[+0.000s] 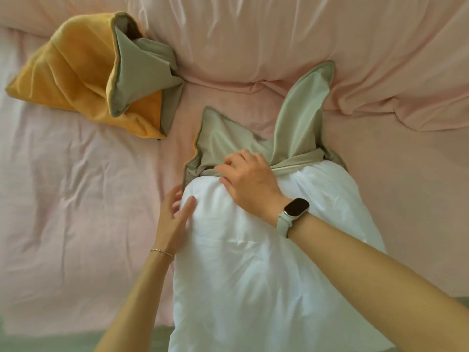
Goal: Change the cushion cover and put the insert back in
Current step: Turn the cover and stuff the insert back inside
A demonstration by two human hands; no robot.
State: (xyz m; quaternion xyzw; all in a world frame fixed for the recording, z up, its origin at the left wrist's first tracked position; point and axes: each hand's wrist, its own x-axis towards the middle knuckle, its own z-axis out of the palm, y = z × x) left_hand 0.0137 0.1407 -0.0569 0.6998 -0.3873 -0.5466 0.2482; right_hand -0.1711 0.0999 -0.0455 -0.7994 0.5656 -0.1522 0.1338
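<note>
Head view: on a pink-sheeted bed (76, 189), a white insert (253, 262) lies at the near edge, its far end tucked into a sage cushion cover (228, 141). The right hand (250, 182) pinches the cover's opening; the left hand (175, 212) presses flat-fingered against the insert's side. A yellow cover (76, 72) lies toward the far left corner.

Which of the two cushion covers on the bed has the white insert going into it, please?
The sage-green cover under the right hand, with the insert entering its opening. The other cover, showing orange, lies apart at upper left.
</note>
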